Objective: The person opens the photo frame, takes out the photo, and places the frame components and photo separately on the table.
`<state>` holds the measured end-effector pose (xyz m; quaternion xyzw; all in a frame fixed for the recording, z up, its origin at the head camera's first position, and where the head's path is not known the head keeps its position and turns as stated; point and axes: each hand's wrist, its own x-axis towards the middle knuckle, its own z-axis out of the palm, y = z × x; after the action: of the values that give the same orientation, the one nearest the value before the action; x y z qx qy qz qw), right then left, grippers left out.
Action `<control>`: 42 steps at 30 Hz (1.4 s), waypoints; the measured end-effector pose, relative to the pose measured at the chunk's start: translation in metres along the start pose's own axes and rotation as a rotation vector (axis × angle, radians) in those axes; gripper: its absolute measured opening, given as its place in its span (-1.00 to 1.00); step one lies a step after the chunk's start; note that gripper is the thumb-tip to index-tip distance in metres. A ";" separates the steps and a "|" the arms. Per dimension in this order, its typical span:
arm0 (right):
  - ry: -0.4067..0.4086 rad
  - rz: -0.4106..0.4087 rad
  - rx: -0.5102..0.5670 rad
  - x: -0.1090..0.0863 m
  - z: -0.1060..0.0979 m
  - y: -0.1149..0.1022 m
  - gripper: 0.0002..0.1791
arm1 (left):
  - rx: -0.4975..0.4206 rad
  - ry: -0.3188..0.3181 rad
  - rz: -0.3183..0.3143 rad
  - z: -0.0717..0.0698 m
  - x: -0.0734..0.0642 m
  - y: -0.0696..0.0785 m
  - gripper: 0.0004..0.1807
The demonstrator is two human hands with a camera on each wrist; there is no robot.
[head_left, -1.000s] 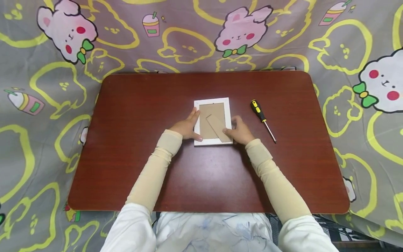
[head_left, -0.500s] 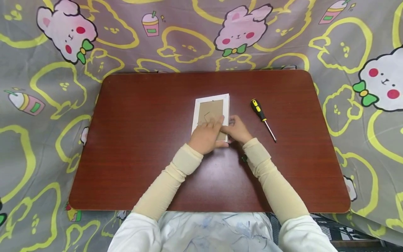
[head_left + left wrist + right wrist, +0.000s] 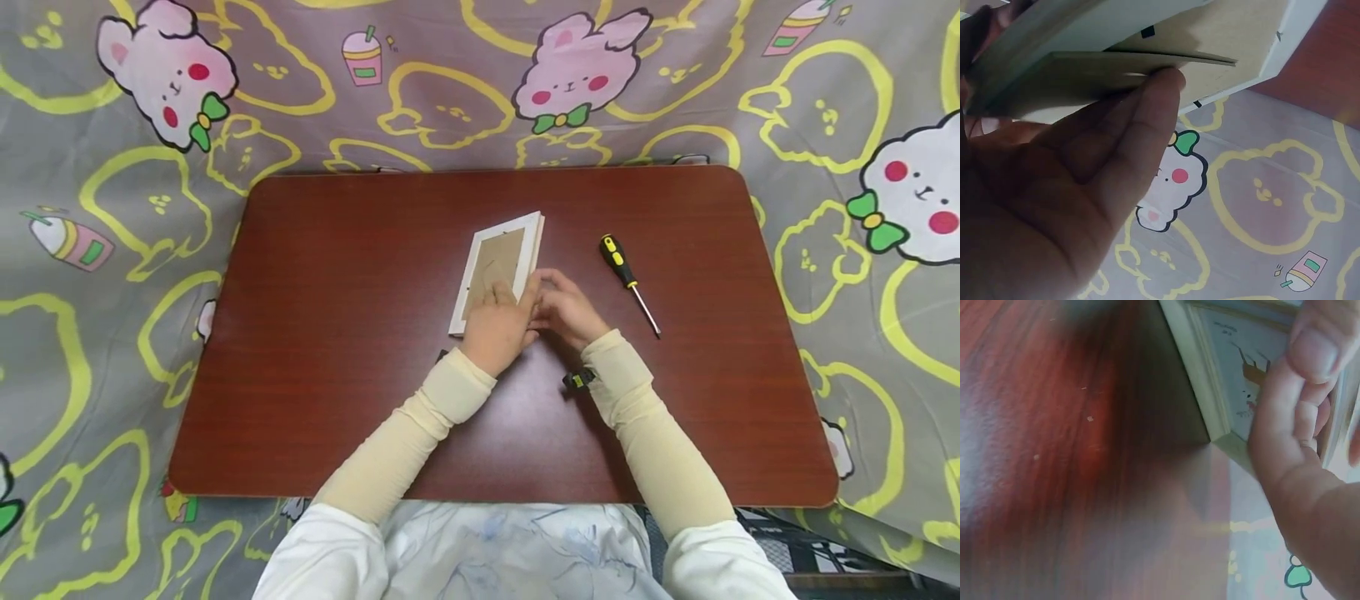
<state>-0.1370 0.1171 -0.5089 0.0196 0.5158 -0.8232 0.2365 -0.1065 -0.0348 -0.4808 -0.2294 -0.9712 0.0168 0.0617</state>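
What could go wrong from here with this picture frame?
The picture frame is held tilted over the table, so a slip might knock a corner.
Its stand flap juts out from the back, touching the left hand; more pressure could bend it.
The right hand has fingers over the printed picture, so they might smudge that side.

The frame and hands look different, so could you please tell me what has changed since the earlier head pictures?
The frame, flat at first, now tilts with its right side raised. The left hand has come off its left edge and moved right, and now touches the stand on the back. The right hand stays at the right edge. The screwdriver lies where it was.
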 end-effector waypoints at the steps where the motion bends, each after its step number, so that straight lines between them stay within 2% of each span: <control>1: -0.007 -0.008 0.005 0.000 0.001 0.000 -0.52 | 0.001 0.003 -0.015 0.000 0.000 0.000 0.00; 4: -0.007 -0.016 0.006 0.001 0.004 -0.001 -0.51 | 0.015 0.024 -0.050 0.000 -0.001 0.002 -0.12; 10: 0.007 -0.031 0.018 0.003 0.008 -0.001 -0.53 | 0.066 0.121 -0.101 0.004 -0.004 0.006 -0.33; 16: 0.004 -0.039 0.013 0.010 0.010 0.004 -0.61 | 0.091 0.231 -0.146 0.010 -0.005 0.003 -0.34; 19: 0.036 -0.012 -0.006 0.015 0.010 0.011 -0.66 | 0.097 0.289 -0.162 0.012 -0.004 -0.002 -0.32; 21: 0.061 0.016 -0.023 0.018 0.009 0.017 -0.68 | 0.089 0.303 -0.164 0.012 -0.004 -0.005 -0.26; 27: 0.081 0.067 -0.031 0.027 0.008 0.036 -0.74 | 0.016 0.357 -0.139 0.008 -0.003 -0.007 -0.19; 35: 0.043 -0.040 0.084 0.036 0.007 0.048 -0.78 | -0.100 0.464 -0.046 -0.005 -0.004 0.005 -0.38; 38: 0.047 -0.055 0.139 0.037 0.004 0.047 -0.76 | -0.151 0.460 -0.026 -0.008 -0.006 0.007 -0.37; 42: 0.070 -0.038 0.147 0.037 -0.002 0.042 -0.76 | -0.210 0.405 -0.013 -0.011 -0.007 0.003 -0.28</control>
<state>-0.1532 0.0897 -0.5556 0.0561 0.4621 -0.8620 0.2006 -0.0979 -0.0354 -0.4711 -0.2269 -0.9369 -0.1314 0.2314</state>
